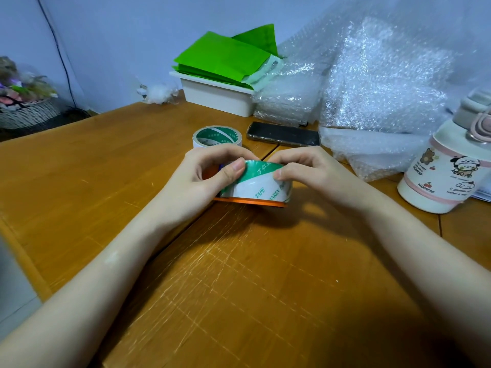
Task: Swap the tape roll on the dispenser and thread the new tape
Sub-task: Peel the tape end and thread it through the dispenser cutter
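Observation:
A green-and-white printed tape roll (261, 187) sits on an orange dispenser (252, 201) lying flat on the wooden table (239, 274). Only the dispenser's orange rim and a bit behind my fingers show. My left hand (210, 176) holds the roll's left side, thumb pressed on its outer face. On the right side, my right hand (300, 168) pinches the roll's top edge with its fingertips. A second tape roll (217, 136) of the same print lies flat just behind my left hand.
A black phone (283, 134) lies behind the hands. Bubble wrap (372, 96) is piled at the back right. A white box (220, 94) holds green paper. A decorated bottle (449, 166) stands at right. A basket (26, 110) sits off the table at left.

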